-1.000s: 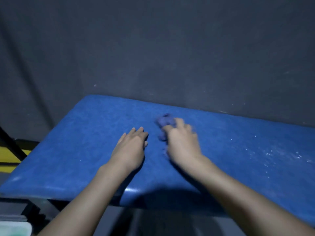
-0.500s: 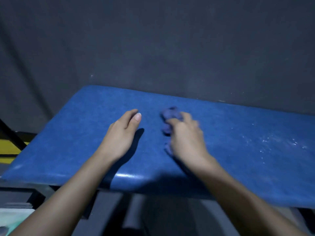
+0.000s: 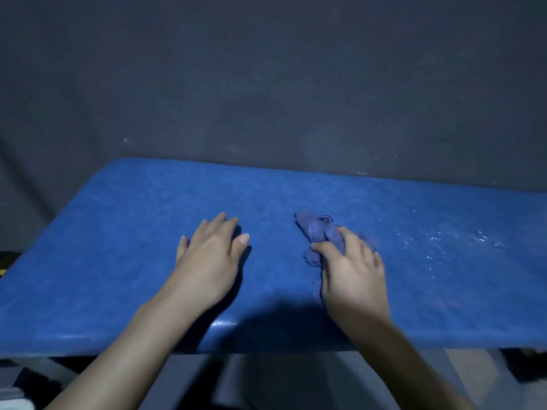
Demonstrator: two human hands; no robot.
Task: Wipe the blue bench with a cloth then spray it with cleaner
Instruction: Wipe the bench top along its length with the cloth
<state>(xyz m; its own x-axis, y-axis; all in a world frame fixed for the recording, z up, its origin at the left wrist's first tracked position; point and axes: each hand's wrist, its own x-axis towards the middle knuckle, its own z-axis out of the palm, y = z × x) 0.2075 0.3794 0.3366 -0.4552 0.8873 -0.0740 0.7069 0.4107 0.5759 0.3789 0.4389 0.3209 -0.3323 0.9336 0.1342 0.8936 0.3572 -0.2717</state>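
On the padded blue bench (image 3: 118,261), the left hand (image 3: 207,261) lies flat with fingers spread, the right hand (image 3: 353,270) presses and grips a crumpled purple-blue cloth (image 3: 318,232), before a dark grey wall (image 3: 266,84).

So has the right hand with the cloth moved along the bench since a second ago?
Yes. The right hand and cloth have slid rightward along the bench, toward the white specks and away from the left hand.

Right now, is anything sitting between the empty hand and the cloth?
No. In the head view, only bare blue bench lies between the left hand and the cloth.
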